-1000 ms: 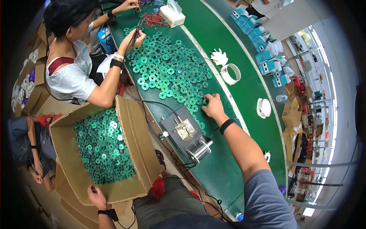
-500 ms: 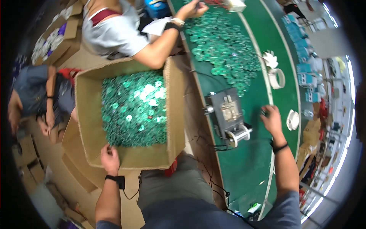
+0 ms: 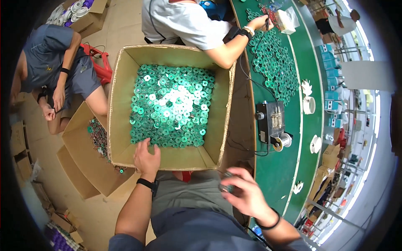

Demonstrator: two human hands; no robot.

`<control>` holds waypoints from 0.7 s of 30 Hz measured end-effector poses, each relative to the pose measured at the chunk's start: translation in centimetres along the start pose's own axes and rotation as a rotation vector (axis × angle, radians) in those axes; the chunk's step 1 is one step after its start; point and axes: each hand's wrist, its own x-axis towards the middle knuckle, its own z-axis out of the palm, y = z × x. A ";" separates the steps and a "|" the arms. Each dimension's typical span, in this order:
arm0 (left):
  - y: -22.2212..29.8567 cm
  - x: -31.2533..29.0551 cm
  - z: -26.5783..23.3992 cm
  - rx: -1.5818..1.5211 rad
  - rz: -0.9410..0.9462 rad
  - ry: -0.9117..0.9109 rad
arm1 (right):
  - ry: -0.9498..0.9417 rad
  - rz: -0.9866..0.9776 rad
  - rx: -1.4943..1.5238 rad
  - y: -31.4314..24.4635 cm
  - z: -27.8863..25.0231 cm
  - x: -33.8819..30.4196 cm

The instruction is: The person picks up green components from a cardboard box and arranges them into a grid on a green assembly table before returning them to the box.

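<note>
Your right hand (image 3: pixel 248 193) holds a small cluster of rings (image 3: pixel 226 183) between thumb and fingers, in front of your lap, just outside the near right corner of the cardboard box (image 3: pixel 231 94). That cluster looks dark with greenish-grey edges, blurred, so you cannot count its pieces.

Your left hand (image 3: pixel 146 159) reaches over the box's near wall, fingers loosely spread and the thumb apart; whether its tips touch the loose rings (image 3: pixel 144 100) in the box is hard to tell. Those are small, flat and round, each with a hole at its centre, glossy green with darker patches. They cover the bottom in a crowded layer, washed almost white in the middle by glare.

To your right, on the green table (image 3: pixel 274 180), a similar pile (image 3: pixel 276 67) spreads beyond the dark machine (image 3: pixel 268 123).
</note>
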 end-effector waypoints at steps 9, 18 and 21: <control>0.2 0.0 -0.4 -0.034 0.067 0.043 | 0.454 0.050 -0.306 10.7 10.7 25.9; -0.4 0.0 -0.5 0.006 0.125 0.051 | 0.392 0.291 -0.577 17.8 12.3 36.0; -0.1 0.1 -0.7 0.026 0.143 0.057 | 0.448 0.264 -0.543 19.0 12.7 37.2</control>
